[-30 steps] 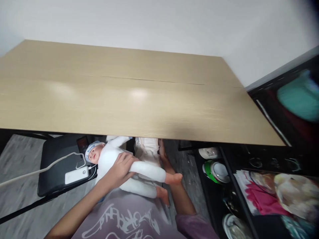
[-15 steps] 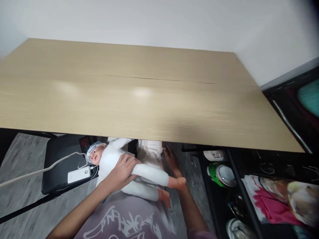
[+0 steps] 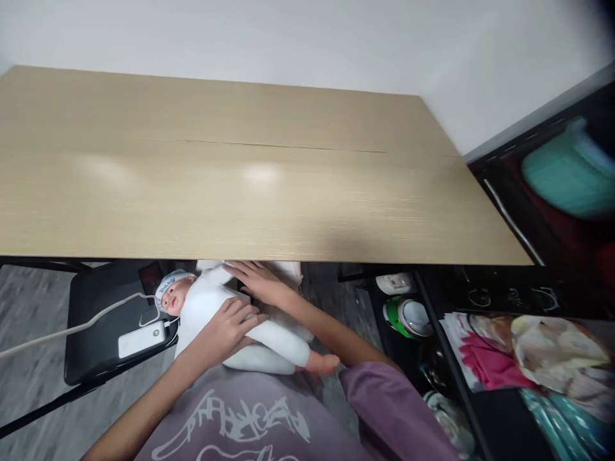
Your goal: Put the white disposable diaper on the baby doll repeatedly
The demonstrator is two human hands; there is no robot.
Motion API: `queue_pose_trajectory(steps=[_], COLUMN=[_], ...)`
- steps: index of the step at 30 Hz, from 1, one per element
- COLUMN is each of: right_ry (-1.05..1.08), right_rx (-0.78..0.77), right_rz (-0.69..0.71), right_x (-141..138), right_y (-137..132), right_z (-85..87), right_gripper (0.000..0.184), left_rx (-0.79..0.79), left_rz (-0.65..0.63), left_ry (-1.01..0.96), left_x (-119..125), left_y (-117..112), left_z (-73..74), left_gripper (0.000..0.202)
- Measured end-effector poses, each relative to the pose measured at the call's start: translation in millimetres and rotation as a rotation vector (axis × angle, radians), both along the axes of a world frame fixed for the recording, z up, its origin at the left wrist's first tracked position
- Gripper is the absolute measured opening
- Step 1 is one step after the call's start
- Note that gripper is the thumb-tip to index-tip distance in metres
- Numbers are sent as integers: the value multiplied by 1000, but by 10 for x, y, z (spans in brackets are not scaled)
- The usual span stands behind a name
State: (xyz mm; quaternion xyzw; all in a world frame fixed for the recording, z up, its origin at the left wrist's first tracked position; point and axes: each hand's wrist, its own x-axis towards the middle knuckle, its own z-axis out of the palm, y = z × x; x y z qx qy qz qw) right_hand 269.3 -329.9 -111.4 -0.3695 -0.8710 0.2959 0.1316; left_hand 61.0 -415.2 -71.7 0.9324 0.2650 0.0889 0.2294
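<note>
A baby doll (image 3: 204,306) in white clothes and a printed cap lies on its back across my lap, its head to the left and a bare foot to the right. My left hand (image 3: 229,330) curves over the doll's hip and holds it. Beyond it, my right hand (image 3: 257,282) is stretched out by the doll's raised arm, just under the table edge, with its fingers extended. Whether those fingertips press on the sleeve I cannot tell. Pale cloth (image 3: 288,272) shows behind my right hand, mostly hidden by the table.
A wooden table (image 3: 269,211) spans the view before me. On a black chair (image 3: 96,294) at left lies a white power bank (image 3: 141,339) with a cable. At right, a black shelf (image 3: 504,416) holds cans, pink cloth (image 3: 490,358) and bags. A teal container (image 3: 567,169) sits farther right.
My right hand has moved left and up, from beside the pale cloth beyond the doll's legs to the doll's arm. My left hand stays on the doll. The view has shifted slightly right.
</note>
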Motion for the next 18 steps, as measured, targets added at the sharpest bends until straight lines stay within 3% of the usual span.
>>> queue_pose_trajectory(steps=[4,6,8,9,11,13,14,16,18], right_ry=[-205,-237,-213,-194,-168,-170,-177,-155,-71], right_rx=[-8,-9,-18,-26,-60,-104,-127,-160,-179], right_rz=[-5,25,43,41,13,-23,-40,-63,-79], right_x=[-367,-442,-466,-471,-476,-476,-467,-415,-304], right_y=[259,284,253,223,146,61,18,-70,-173], right_z=[-240,-263,-238,-211,-130,-10,64,234,420], right_gripper=[56,40,31,30,31,33,34,37,39], left_rx=[-1,53,83,39,-227,-527,-606,-618,-533], left_rz=[230,462,798,962,1213,1324,1345,1338,1340], left_ry=[-153,-227,-276,-272,-262,-263,-262,-257,-290], left_x=[-282,-570,-885,-1026,-1235,-1333,-1347,-1329,-1276], left_y=[-291,-527,-782,-902,-1102,-1233,-1273,-1318,-1331], left_z=[-102,-244,-442,-547,-736,-866,-904,-928,-889], left_gripper=[40,27,17,29,63,85,89,90,84])
